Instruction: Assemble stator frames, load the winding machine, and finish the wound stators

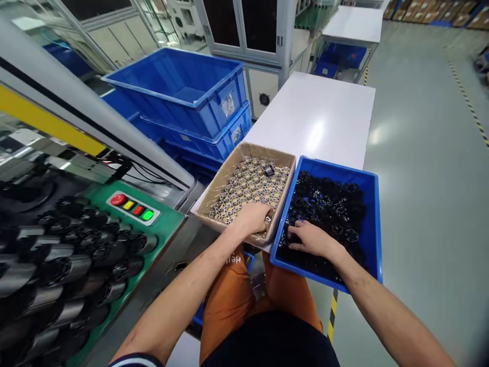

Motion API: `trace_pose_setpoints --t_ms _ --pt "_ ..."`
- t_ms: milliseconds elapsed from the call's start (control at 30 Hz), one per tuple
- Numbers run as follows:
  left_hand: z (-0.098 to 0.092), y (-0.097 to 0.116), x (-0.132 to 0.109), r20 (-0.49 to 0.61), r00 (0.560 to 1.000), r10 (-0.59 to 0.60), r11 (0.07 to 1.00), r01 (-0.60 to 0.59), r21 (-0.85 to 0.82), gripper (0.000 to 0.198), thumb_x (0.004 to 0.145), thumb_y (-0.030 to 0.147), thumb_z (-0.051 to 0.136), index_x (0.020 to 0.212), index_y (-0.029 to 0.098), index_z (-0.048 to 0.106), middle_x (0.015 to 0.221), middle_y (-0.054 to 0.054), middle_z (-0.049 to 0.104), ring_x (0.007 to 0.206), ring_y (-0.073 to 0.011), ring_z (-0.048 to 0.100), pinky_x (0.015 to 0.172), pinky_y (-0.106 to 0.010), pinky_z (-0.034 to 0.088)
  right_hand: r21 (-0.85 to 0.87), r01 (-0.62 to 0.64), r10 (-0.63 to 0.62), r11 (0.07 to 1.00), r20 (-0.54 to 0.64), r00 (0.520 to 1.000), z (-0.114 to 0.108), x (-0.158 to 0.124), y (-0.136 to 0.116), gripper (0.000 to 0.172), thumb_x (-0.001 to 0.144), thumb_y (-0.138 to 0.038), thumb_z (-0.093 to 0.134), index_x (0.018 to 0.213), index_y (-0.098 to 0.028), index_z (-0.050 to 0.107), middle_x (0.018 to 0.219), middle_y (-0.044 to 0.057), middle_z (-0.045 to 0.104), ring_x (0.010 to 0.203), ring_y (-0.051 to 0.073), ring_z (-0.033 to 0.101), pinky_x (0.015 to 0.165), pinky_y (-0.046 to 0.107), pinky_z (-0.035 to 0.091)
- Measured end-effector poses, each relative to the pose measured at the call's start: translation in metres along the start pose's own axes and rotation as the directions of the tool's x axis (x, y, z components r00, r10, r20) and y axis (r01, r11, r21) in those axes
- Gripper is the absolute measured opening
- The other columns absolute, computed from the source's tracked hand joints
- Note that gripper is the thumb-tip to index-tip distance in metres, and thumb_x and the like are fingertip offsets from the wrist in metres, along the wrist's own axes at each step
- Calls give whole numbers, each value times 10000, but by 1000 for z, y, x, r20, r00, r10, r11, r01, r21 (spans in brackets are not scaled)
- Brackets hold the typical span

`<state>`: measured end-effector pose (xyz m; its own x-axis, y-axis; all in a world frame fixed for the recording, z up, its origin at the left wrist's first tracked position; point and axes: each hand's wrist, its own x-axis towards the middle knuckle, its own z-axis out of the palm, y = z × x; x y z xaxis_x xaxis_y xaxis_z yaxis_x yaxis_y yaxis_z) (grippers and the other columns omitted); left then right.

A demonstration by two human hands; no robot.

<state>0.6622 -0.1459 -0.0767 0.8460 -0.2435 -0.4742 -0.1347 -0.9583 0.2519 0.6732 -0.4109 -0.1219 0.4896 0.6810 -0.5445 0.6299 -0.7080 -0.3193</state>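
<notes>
On the white desk (328, 112), a film-lined cardboard box (263, 151) and a blue plastic tray (374, 229) stand side by side. The box contains metal-edged rings (248, 186) arranged in rows; one dark cylindrical piece (269, 170) lies on top near the far wall. The left hand (250, 219) is inside the near right corner of the box, its fingers curled at a ring; whether they grip it cannot be determined. The right hand (313, 238) is in the tray, fingers slightly parted among loose black ring-shaped parts (324, 201); any grip there cannot be determined. Stacked blue crates (214, 117) stand left of the desk.
</notes>
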Motion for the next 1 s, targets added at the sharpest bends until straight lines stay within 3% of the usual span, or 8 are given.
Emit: trace_pose_setpoints --t_ms 200,300,433,567,733,900,1000 --pt "0 -3 -4 12 998 66 997 -66 32 456 985 229 959 1425 188 846 1360 -136 893 1325 -359 853 1211 -572 678 29 -36 35 999 34 999 0 2 4 434 1191 -458 847 1541 -210 784 1572 140 789 1370 311 810 1180 559 725" --pt "2 -9 -5 -10 997 76 997 -75 13 419 1028 270 945 1425 195 834 1327 -107 887 1277 -322 850 1189 -539 681 32 -63 62 997 35 997 0 1 5 446 1187 -471 851 1544 -212 781 1559 139 792 1349 308 816 1159 547 732" --pt "4 -17 -5 -17 995 101 994 -101 -28 339 1122 337 888 1421 194 821 1213 -61 876 1130 -256 845 1110 -469 693 102 15 -17 995 23 1000 -4 0 10 421 1180 -474 862 1495 -202 799 1526 133 806 1327 300 820 1150 540 734" --pt "3 -18 -8 -18 993 114 993 -114 -11 280 1088 334 917 1331 206 864 1203 -60 890 1140 -260 849 1114 -468 688 229 67 -29 971 -167 986 -9 -2 23 405 1188 -461 852 1487 -193 797 1498 128 813 1307 294 825 1134 532 739" --pt "1 -15 -4 44 995 86 995 -89 55 308 964 312 1015 1234 207 911 1232 -85 910 1243 -307 859 1189 -530 681 395 68 84 916 -354 931 -8 0 50 364 1203 -472 832 1416 -179 795 1302 87 836 1056 220 834 928 403 756" --pt "6 -9 7 66 996 55 997 -59 56 217 992 298 1001 1137 178 894 1210 -98 904 1243 -304 859 1217 -547 672 427 125 124 895 -509 852 -8 5 58 332 1168 -491 866 1289 -186 816 1308 88 829 1174 254 812 1084 487 720" --pt "1 -14 3 14 997 81 996 -80 -32 173 857 173 1020 992 218 922 1021 -83 895 1125 -317 880 1128 -452 680 480 125 185 868 -549 815 -11 3 54 341 1163 -520 861 1222 -187 811 1201 62 829 1074 231 800 1034 455 707"
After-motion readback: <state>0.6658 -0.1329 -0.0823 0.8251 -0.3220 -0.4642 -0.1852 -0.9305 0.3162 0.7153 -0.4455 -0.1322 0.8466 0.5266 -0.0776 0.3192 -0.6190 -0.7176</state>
